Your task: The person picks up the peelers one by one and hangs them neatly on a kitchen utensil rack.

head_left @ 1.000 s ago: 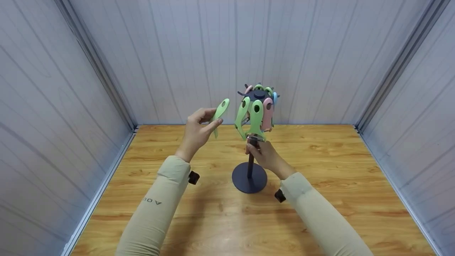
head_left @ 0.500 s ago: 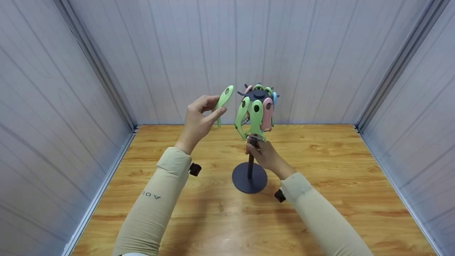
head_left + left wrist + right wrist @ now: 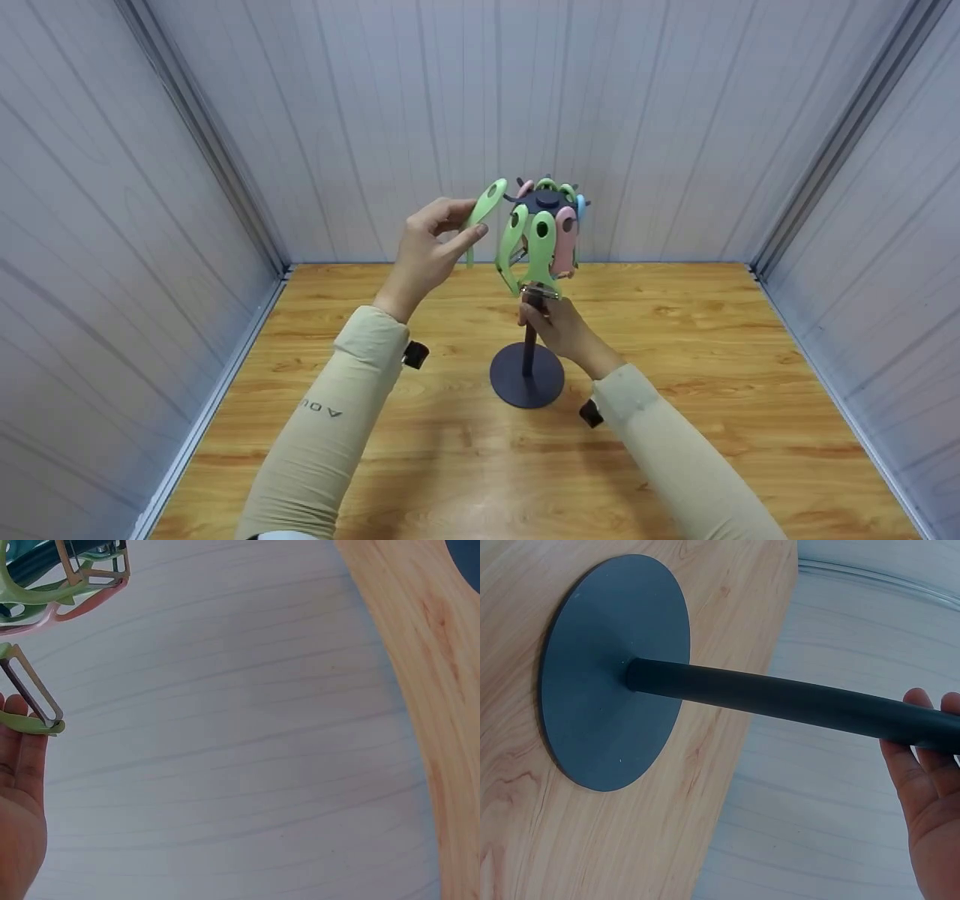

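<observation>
My left hand (image 3: pixel 431 244) pinches a green peeler (image 3: pixel 489 199) by its handle, with the holed end up. That end is at the tip of a hook on the left of the dark stand (image 3: pixel 529 375); whether they touch I cannot tell. In the left wrist view the metal blade of the held peeler (image 3: pixel 34 686) shows beyond the fingertips. Several green, pink and blue peelers hang from the stand's hooks, among them a green peeler (image 3: pixel 540 251) in front and a pink peeler (image 3: pixel 564 240) beside it. Below them my right hand (image 3: pixel 562 328) grips the stand's pole (image 3: pixel 780 699).
The stand's round base (image 3: pixel 615 675) rests flat on the wooden table (image 3: pixel 675 360). Pale panelled walls (image 3: pixel 360 112) enclose the table at the back and both sides. A small black device (image 3: pixel 415 355) sits at each wrist.
My left hand has risen and moved right, bringing the green peeler from beside the stand up to the left hook. The right hand and the stand have stayed in place.
</observation>
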`<state>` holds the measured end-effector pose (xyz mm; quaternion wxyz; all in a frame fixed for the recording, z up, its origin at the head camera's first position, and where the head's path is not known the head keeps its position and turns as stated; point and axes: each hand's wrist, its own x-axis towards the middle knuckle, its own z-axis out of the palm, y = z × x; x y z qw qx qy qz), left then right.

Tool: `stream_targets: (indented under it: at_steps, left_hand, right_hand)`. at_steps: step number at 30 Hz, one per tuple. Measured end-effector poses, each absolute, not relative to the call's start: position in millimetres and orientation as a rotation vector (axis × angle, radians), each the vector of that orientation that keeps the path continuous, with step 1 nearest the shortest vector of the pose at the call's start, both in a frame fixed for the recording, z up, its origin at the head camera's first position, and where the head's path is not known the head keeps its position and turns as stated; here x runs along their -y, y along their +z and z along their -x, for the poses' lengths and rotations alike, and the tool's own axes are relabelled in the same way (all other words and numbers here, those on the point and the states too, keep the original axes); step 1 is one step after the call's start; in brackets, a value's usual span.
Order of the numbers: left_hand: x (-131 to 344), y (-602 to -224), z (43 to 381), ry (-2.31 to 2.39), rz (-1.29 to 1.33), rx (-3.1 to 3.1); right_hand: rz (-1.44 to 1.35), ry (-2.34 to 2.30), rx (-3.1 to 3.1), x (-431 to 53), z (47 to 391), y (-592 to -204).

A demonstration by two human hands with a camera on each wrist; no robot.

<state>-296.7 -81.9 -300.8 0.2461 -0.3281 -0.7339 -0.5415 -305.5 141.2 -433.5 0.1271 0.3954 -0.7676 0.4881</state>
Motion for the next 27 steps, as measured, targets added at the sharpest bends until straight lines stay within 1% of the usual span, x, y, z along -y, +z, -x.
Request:
stream_targets:
  at_steps: [20,27]
  left_hand:
    - [72,-307,296,-1.524,0.963,2.004]
    - [71,-315,295,-1.529,0.996,2.021]
  right_hand:
    - [-1.165,1.374,2.212,-141,306,-433]
    - [-1.072,1.457,2.351,-142,303,-429]
